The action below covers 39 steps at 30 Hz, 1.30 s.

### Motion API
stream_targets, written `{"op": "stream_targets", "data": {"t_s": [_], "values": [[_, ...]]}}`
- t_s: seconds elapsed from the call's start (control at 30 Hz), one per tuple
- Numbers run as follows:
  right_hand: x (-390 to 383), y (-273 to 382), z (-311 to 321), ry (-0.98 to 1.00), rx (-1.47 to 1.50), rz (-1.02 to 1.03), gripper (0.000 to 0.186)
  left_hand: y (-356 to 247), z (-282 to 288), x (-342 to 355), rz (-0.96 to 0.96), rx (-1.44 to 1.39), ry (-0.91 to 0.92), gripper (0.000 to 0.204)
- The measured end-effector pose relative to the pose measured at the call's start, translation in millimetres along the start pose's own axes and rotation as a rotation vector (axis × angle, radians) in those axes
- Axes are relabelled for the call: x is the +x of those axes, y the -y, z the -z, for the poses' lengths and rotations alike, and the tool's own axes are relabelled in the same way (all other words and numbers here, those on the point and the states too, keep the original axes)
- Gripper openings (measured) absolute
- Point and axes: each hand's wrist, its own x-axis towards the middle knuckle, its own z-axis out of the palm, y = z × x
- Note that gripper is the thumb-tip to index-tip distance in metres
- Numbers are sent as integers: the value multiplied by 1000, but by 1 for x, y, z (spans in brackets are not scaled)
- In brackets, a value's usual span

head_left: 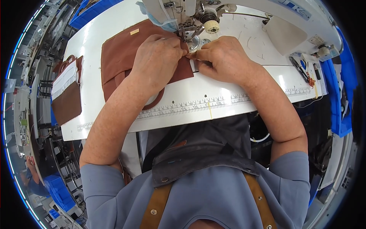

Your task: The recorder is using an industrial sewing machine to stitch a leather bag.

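Observation:
A reddish-brown leather bag panel [118,53] lies on the white sewing table, its right edge just under the needle area of a sewing machine [190,28]. A curved strap handle [155,102] shows beneath my left forearm. My left hand [158,55] rests on the panel, its fingertips pinching the edge near the presser foot. From the other side my right hand [223,57] meets it, thumb and forefinger closed on the same edge of the panel. The fingertips of both hands nearly touch. What lies under them is partly hidden.
Another brown piece with a handle and white lining [66,86] hangs over the table's left edge. At the right lie black-handled snips [299,68] beside a blue bin [335,99]. A printed ruler [183,110] runs along the front edge. Loose threads lie right of the needle.

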Motion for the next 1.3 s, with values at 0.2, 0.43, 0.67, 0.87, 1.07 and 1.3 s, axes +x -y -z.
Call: {"op": "stream_targets", "data": {"t_s": [0.2,0.43,0.67,0.87,1.07,1.3], "values": [[-3,-2,3,-86,44,-14,21,-17,-8,-18,169,-241,-98,27],[-2,0,-5,-75,49,-8,17,-16,-11,-18,235,-318,-66,31],[2,6,-3,-106,-113,121,14,-15,-13,-19,218,-317,-79,30],[5,5,-8,-97,-191,45,19,1,-23,-10,125,-235,-140,29],[7,3,-9,-95,-211,-32,22,18,-25,9,224,-274,-38,23],[7,-8,-9,-123,-195,-43,18,37,-33,10,206,-330,-43,24]]}}
